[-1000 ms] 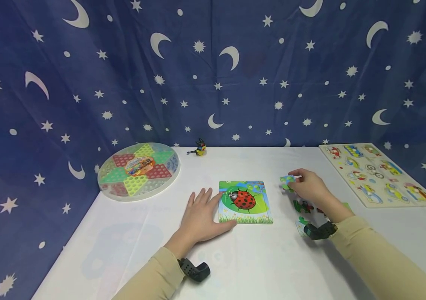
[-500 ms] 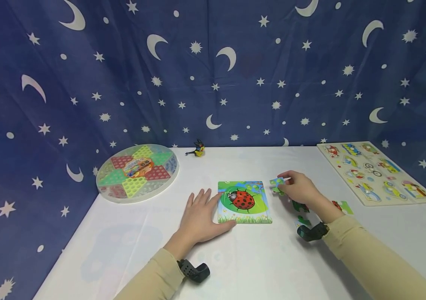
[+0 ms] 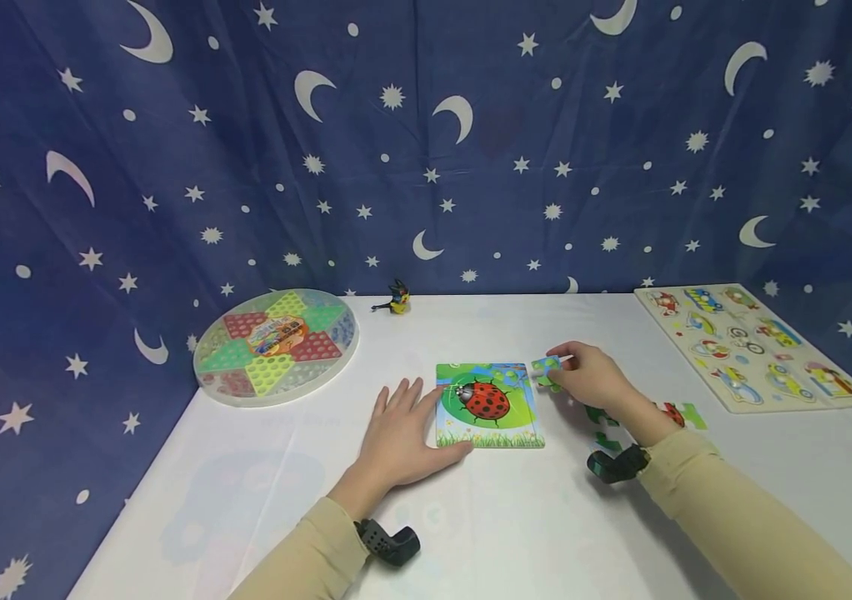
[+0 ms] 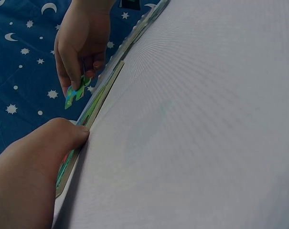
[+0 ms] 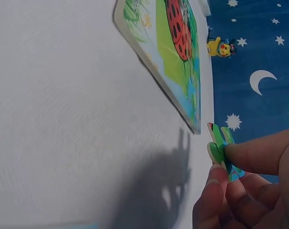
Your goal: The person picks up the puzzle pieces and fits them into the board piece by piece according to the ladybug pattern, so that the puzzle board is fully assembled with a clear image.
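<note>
A square ladybug puzzle board lies flat on the white table. My left hand rests at its left side, fingers spread, index fingertip and thumb touching the board; in the left wrist view the thumb lies against its edge. Just right of the board's upper right corner, my right hand pinches a green and blue jigsaw piece between thumb and fingers. In the right wrist view that piece is held off the table, apart from the board. Loose jigsaw pieces lie beneath the right wrist, partly hidden.
A round Chinese checkers board lies at the back left. Near the back edge stands a small yellow and black figurine. A wooden peg puzzle lies at the right. Behind the table hangs a blue curtain with moons and stars.
My right hand has moved left with the jigsaw piece, closer to the ladybug board, slowing lately. Loose pieces under the right arm show differently. The left hand has stayed in place.
</note>
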Tool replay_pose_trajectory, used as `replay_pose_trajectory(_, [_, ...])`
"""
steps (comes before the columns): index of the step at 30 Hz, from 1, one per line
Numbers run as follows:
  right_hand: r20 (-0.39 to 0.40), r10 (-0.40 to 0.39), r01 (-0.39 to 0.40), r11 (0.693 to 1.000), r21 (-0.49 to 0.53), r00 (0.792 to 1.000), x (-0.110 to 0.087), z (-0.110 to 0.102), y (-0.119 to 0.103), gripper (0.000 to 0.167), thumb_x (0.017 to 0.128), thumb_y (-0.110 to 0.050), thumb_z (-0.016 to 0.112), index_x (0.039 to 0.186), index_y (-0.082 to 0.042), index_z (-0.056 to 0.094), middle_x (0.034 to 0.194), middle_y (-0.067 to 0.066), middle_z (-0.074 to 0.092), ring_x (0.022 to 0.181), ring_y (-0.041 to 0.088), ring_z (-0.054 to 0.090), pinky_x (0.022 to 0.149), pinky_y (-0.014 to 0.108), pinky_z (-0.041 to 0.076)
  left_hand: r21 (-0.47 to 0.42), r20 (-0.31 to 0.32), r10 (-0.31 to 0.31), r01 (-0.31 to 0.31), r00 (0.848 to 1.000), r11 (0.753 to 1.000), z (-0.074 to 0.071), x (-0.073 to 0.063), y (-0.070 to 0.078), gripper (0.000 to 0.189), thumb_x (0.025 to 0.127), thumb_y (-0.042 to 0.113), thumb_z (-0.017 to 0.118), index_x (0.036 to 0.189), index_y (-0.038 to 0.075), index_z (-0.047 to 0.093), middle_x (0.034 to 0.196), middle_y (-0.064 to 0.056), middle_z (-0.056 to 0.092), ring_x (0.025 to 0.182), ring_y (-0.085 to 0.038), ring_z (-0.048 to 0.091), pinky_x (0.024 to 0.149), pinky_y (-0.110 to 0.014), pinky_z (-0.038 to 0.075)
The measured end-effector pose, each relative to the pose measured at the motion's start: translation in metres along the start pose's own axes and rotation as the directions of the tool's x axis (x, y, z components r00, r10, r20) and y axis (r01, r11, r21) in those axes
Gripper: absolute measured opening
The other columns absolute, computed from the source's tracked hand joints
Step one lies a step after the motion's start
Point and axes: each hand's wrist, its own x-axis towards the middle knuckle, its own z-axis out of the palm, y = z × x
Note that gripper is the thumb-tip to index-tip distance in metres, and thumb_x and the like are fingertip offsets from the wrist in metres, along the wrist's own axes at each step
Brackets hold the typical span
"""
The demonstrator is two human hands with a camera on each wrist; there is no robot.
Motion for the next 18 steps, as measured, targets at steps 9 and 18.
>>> replay_pose_trajectory(9, [0.015,-0.012,0.012,1.000,-0.011,1.000,-0.001,0.005,-0.004,0.043,0.097,-0.014,0.065,0.135,0.001,0.056,0.095,0.012,0.058,0.065,0.019,0.057,0.058,0.032,0.050,-0.001,0.004,0.002,-0.002,1.000,1.000,0.002,0.001,0.000,0.099,0.081,0.084,0.055,0.158,0.023,0.042,0.164,-0.014,0.033,0.153,-0.032,0.023,0.124,-0.054,0.008])
replay_pose_trajectory(18, [0.021,0.007,-0.007,1.000,0.019,1.000,0.001,0.011,-0.006,0.042,0.097,-0.015,0.066,0.135,0.001,0.056,0.094,0.012,0.059,0.069,0.020,0.057,0.059,0.031,0.052,-0.002,-0.005,0.004,-0.004,1.000,1.000,-0.001,-0.001,0.000,0.098,0.081,0.083,0.057,0.157,0.022,0.044,0.163,-0.015,0.034,0.153,-0.033,0.024,0.123,-0.056,0.009])
